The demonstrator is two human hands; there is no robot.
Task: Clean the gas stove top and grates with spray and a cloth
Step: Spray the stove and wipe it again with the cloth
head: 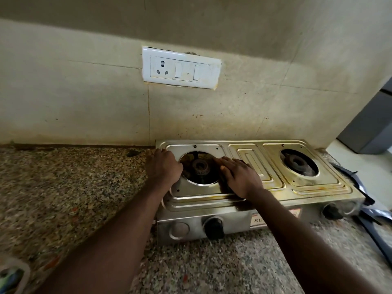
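Observation:
A stained two-burner steel gas stove [250, 164] stands on a granite counter against the wall, with no grates on it. My left hand [164, 166] is at the left side of the left burner [200, 166], its fingers curled over the rim of the burner opening. My right hand [237, 177] lies flat on the stove top just right of that burner, fingers straight and reaching the opening's edge. A dark patch shows under its palm; I cannot tell whether it is a cloth or shadow. The right burner [298, 162] is uncovered. No spray bottle is in view.
Two black knobs [214, 228] [332, 211] sit on the stove's front. A dark blue sheet-like thing [369, 217] lies at the stove's right end. A white switch and socket plate [181, 67] is on the wall above. Speckled counter [74, 187] stretches to the left.

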